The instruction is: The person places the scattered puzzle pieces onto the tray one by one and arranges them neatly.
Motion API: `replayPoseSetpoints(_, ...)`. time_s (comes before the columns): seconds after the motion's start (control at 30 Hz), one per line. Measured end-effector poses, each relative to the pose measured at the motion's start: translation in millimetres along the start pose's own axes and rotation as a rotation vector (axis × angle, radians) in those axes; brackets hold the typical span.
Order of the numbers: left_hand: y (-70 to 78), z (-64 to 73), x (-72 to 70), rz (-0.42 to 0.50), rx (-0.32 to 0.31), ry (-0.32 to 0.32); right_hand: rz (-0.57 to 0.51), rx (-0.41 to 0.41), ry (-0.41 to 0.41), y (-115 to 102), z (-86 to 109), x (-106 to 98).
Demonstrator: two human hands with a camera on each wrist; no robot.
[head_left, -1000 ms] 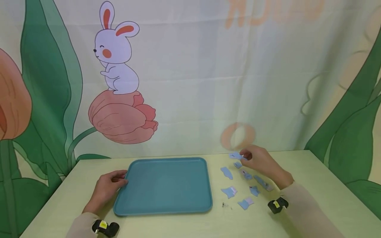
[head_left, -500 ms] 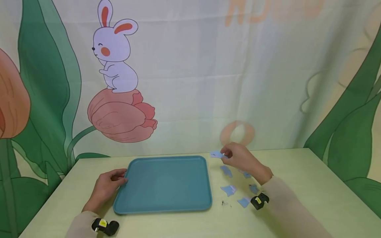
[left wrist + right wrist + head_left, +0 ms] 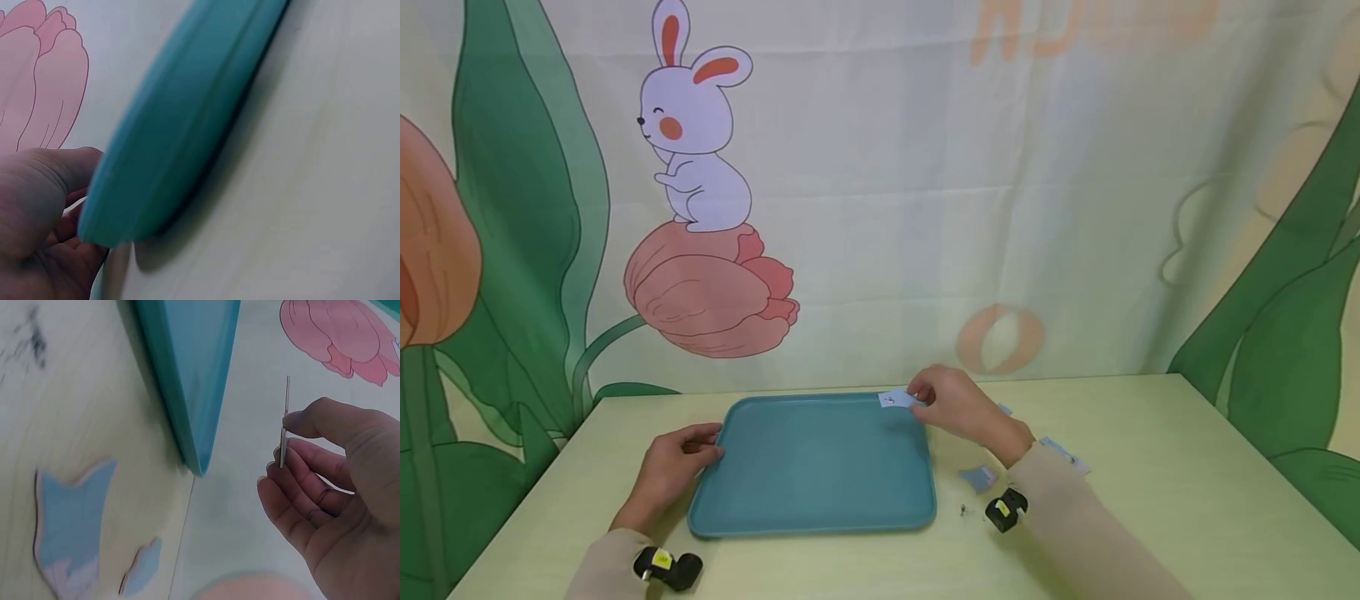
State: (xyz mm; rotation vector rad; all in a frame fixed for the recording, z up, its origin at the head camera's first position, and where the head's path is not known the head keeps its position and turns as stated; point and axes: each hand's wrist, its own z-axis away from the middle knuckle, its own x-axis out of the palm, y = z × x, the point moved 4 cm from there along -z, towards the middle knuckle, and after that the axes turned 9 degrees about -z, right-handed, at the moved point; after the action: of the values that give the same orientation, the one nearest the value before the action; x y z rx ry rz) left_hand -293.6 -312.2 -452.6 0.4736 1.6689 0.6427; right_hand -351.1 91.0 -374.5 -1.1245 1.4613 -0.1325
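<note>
My left hand [image 3: 666, 471] grips the left rim of a teal rectangular tray [image 3: 812, 467]. In the left wrist view, the thumb lies on one side of the tray's edge [image 3: 175, 125], with fingers curled on the other. My right hand [image 3: 958, 408] pinches a thin, pale blue puzzle piece [image 3: 894, 399] with a small dark mark. It overlaps the tray's far right corner in the head view. Seen edge-on in the right wrist view, the held piece [image 3: 287, 394] is a narrow strip between thumb and fingers.
Right of the tray, irregular blue puzzle pieces lie on the pale yellow table, one near its side [image 3: 979, 478] and another farther right [image 3: 1063, 455]. My right forearm hides others. Small dark specks [image 3: 966, 510] mark the tabletop. A printed curtain [image 3: 880, 208] hangs behind the table.
My right hand has carried the puzzle piece leftward from above the loose pieces to the tray's far right corner. My left hand keeps its hold on the tray's left side.
</note>
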Motion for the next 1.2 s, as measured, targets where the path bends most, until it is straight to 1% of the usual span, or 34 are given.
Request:
replayPoseSetpoints(0.13, -0.2, -0.5, 0.5, 0.009, -0.007, -0.005, 0.007, -0.019, -0.015, -7.3, -7.2, 10.2)
replayPoseSetpoints(0.33, -0.8, 0.7, -0.7, 0.02, 0.001, -0.009, 0.038, -0.034, -0.017, -20.0, -17.0, 23.4)
replayPoseSetpoints(0.6, -1.5, 0.1, -2.4, 0.026, -0.011, -0.019, 0.053, -0.012, -0.042, -34.2, -34.6, 42.0)
replayPoseSetpoints(0.8, -2.4, 0.6, -3.6, 0.031, -0.019, -0.022, 0.002, 0.016, -0.081, -41.6, -50.7, 55.9)
replayPoseSetpoints(0.9, -2.9, 0.5, -3.5, 0.031, -0.015, -0.018, -0.012, 0.028, -0.1, -43.5, -59.1, 64.6)
replayPoseSetpoints(1.07, -2.5, 0.1, -1.3, 0.044, -0.022, -0.021, -0.002, 0.062, -0.131, -45.6, -71.8, 76.9)
replayPoseSetpoints(1.2, -1.7, -0.3, -0.2, 0.048, -0.028, -0.024, 0.004, 0.061, -0.134, -47.8, -81.1, 84.1)
